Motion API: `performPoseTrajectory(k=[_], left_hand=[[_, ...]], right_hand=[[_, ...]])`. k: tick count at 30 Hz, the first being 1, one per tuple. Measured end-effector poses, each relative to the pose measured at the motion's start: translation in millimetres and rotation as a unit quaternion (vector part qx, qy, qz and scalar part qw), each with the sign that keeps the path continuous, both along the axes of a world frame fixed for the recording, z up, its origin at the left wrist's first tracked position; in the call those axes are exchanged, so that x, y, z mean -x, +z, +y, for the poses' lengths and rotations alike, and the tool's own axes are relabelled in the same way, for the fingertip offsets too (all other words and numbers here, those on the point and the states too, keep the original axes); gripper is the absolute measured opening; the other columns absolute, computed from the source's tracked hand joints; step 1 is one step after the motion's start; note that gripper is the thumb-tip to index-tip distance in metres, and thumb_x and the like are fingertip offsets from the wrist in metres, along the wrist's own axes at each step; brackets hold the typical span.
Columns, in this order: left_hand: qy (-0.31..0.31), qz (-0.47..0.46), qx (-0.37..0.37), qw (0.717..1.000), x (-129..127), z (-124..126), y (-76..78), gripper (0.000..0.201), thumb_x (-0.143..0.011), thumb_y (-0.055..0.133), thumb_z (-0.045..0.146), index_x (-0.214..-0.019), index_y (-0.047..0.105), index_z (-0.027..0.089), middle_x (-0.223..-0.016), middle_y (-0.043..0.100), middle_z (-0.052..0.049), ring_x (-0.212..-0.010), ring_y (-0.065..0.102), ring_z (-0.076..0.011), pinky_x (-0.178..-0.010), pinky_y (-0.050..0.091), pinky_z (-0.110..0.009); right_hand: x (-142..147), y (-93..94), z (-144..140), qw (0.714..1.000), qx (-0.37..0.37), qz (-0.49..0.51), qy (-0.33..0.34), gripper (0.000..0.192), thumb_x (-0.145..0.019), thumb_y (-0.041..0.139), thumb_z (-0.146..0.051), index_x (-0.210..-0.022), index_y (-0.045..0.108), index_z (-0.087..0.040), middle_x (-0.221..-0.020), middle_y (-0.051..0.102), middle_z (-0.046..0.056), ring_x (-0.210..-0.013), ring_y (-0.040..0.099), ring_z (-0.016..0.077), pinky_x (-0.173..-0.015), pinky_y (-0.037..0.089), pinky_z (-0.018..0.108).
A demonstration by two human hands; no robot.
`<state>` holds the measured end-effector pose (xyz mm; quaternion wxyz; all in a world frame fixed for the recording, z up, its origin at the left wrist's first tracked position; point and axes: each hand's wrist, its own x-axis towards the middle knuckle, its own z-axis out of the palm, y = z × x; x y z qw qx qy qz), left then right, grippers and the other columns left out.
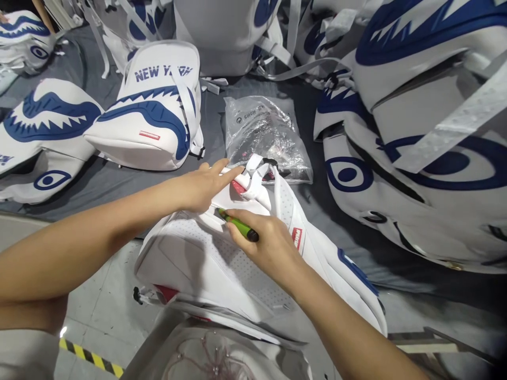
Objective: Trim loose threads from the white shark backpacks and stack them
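Note:
A white backpack (241,274) with a dotted mesh-like back panel lies across the front edge of the dark-covered table. My right hand (265,237) grips a green tool with a black end (242,227), shaped like a pen or small cutter; its tip meets the white fabric by a seam. Just beyond it, my left hand (204,184) lies flat on the backpack with fingers stretched out, close to a red patch and a white strap (257,179) with a black buckle. Whatever lies under the left palm is hidden.
A clear plastic bag (267,137) with dark contents lies behind the backpack. Finished-looking white bags with blue shark mouths stand left (150,116) and far left (51,132). Large shark-print bags (431,121) are piled at right. Yellow-black tape (91,356) marks the floor.

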<state>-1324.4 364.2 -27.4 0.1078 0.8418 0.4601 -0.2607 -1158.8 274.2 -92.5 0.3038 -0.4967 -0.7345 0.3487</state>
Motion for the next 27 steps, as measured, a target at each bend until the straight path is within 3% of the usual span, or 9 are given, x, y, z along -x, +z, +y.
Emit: performPoseTrajectory(k=[4, 7, 9, 12, 14, 16, 18, 22, 27], left_hand=[[-0.007, -0.027, -0.021, 0.999, 3, -4, -1.4, 0.103, -0.078, 0.057, 0.005, -0.160, 0.001, 0.031, -0.168, 0.008, -0.014, -0.136, 0.044, -0.0357, -0.104, 0.046, -0.043], [0.005, -0.040, -0.034, 0.999, 8, -7, -4.6, 0.098, -0.080, 0.056, 0.006, -0.160, 0.004, 0.032, -0.168, 0.010, -0.014, -0.137, 0.045, -0.0351, -0.103, 0.048, -0.041], [0.007, -0.057, -0.043, 0.997, 10, -10, -6.8, 0.096, -0.082, 0.054, 0.007, -0.160, 0.004, 0.033, -0.168, 0.010, -0.014, -0.137, 0.045, -0.0338, -0.102, 0.048, -0.040], [0.010, -0.073, -0.051, 0.996, 11, -12, -8.3, 0.095, -0.081, 0.050, 0.004, -0.160, 0.005, 0.033, -0.168, 0.010, -0.013, -0.136, 0.046, -0.0332, -0.099, 0.050, -0.040], [0.014, -0.068, -0.047, 0.996, 11, -13, -7.8, 0.097, -0.080, 0.049, 0.001, -0.160, 0.006, 0.033, -0.168, 0.010, -0.013, -0.136, 0.047, -0.0339, -0.098, 0.050, -0.040], [0.018, -0.064, -0.044, 0.997, 9, -14, -6.6, 0.097, -0.079, 0.050, 0.001, -0.160, 0.006, 0.032, -0.168, 0.011, -0.014, -0.136, 0.047, -0.0343, -0.098, 0.050, -0.040], [0.020, -0.063, -0.044, 0.997, 8, -14, -5.2, 0.095, -0.081, 0.049, 0.002, -0.161, 0.007, 0.031, -0.168, 0.011, -0.014, -0.137, 0.046, -0.0344, -0.099, 0.050, -0.041], [0.020, -0.058, -0.048, 0.997, 7, -15, -3.3, 0.093, -0.081, 0.048, 0.002, -0.160, 0.009, 0.032, -0.169, 0.011, -0.012, -0.140, 0.043, -0.0329, -0.102, 0.050, -0.041], [0.015, -0.054, -0.044, 0.997, 7, -14, -3.2, 0.092, -0.082, 0.047, 0.004, -0.161, 0.007, 0.030, -0.169, 0.010, -0.013, -0.141, 0.042, -0.0339, -0.101, 0.050, -0.042]], right_hand=[[9, 7.4, 1, 1.000, 0.022, -0.018, 0.002, 0.024, -0.092, 0.060, -0.026, -0.109, 0.075, -0.022, -0.090, 0.078, 0.003, -0.079, 0.072, 0.0186, -0.072, 0.050, 0.026], [-4, 25.1, -3, 0.999, 0.025, -0.044, -0.003, 0.019, -0.091, 0.059, -0.025, -0.100, 0.076, -0.023, -0.085, 0.077, 0.001, -0.077, 0.071, 0.0180, -0.070, 0.050, 0.027], [-27, 40.2, -7, 0.999, -0.031, -0.028, -0.018, 0.019, -0.092, 0.058, -0.025, -0.098, 0.075, -0.022, -0.096, 0.077, 0.004, -0.086, 0.071, 0.0190, -0.075, 0.052, 0.029], [-74, 51.4, 1, 0.976, -0.195, 0.003, -0.099, 0.021, -0.092, 0.052, -0.021, -0.100, 0.071, -0.021, -0.121, 0.069, 0.008, -0.110, 0.066, 0.0229, -0.094, 0.051, 0.036], [-99, 42.6, 21, 0.957, -0.220, -0.073, -0.175, 0.025, -0.091, 0.047, -0.015, -0.101, 0.069, -0.019, -0.119, 0.068, 0.010, -0.110, 0.065, 0.0240, -0.098, 0.049, 0.037], [-109, 22.0, 50, 0.955, -0.117, -0.209, -0.176, 0.028, -0.092, 0.046, -0.013, -0.106, 0.070, -0.017, -0.113, 0.070, 0.011, -0.104, 0.066, 0.0233, -0.093, 0.049, 0.033], [-105, -2.9, 80, 0.943, -0.001, -0.307, -0.129, 0.027, -0.094, 0.050, -0.016, -0.113, 0.069, -0.016, -0.117, 0.070, 0.012, -0.102, 0.067, 0.0233, -0.086, 0.049, 0.030], [-81, -36.9, 124, 0.929, 0.046, -0.338, -0.144, 0.029, -0.095, 0.058, -0.025, -0.118, 0.066, -0.010, -0.122, 0.067, 0.021, -0.102, 0.067, 0.0260, -0.081, 0.046, 0.030], [-80, -44.4, 143, 0.927, 0.085, -0.319, -0.179, 0.035, -0.094, 0.062, -0.038, -0.119, 0.064, -0.014, -0.115, 0.071, 0.015, -0.102, 0.067, 0.0241, -0.077, 0.045, 0.028]])
